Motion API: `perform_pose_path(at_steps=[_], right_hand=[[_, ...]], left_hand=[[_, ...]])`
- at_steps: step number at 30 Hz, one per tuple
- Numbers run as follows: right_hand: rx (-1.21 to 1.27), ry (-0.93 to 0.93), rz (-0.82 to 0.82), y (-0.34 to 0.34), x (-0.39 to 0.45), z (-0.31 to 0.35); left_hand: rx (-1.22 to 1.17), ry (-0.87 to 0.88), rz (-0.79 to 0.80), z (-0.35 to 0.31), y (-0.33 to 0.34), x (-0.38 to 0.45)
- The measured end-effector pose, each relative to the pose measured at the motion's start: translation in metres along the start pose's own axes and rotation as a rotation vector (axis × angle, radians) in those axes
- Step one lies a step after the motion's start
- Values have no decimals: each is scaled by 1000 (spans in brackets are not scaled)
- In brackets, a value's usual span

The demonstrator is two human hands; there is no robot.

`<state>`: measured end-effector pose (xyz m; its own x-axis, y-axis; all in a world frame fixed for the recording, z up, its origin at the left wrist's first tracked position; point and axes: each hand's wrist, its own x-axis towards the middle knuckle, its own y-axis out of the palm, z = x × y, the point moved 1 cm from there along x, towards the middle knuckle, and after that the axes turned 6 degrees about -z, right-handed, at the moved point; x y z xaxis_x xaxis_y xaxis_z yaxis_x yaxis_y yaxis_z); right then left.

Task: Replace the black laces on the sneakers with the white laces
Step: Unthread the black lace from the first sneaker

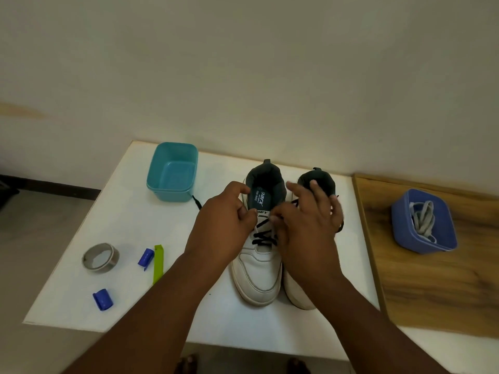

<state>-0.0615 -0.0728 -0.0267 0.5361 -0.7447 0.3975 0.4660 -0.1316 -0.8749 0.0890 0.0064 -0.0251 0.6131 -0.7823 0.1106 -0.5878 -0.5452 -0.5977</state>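
Observation:
Two white sneakers stand side by side on the white table (129,233), toes toward me. The left sneaker (259,271) carries a black lace (263,237) crossed through its lower eyelets. One loose end of the black lace (197,203) trails left toward the teal tub. My left hand (224,225) pinches the lace at the sneaker's left upper eyelets. My right hand (307,228) pinches it at the right side and covers most of the right sneaker (297,292). White laces (422,220) lie coiled in a blue tub (424,238) at the right.
An empty teal tub (172,174) stands at the table's back left. A roll of grey tape (100,257), a green clip (158,263) and two small blue caps (145,258) (102,298) lie at the front left. A wooden board (432,292) holds the blue tub.

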Motion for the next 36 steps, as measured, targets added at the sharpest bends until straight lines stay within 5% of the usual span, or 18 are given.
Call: perform_pose_path(at_steps=[5,12,19,29,31,36], right_hand=[[19,309,-286,-20,7,-13],[-18,-76,118,6,-2,11],[79,287,-322,-16,8,-14],[690,631,-556,-21,12,-10],[646,575,-472,-21,13,-13],[100,-28,-10,-5,6,-2]], left_hand=[[2,4,-1,-1,2,1],[7,-23,14,-3,0,1],[3,2,6,-4,2,1],[9,3,16,-2,4,0],[10,0,19,-2,3,1],[23,-9,15,-3,3,1]])
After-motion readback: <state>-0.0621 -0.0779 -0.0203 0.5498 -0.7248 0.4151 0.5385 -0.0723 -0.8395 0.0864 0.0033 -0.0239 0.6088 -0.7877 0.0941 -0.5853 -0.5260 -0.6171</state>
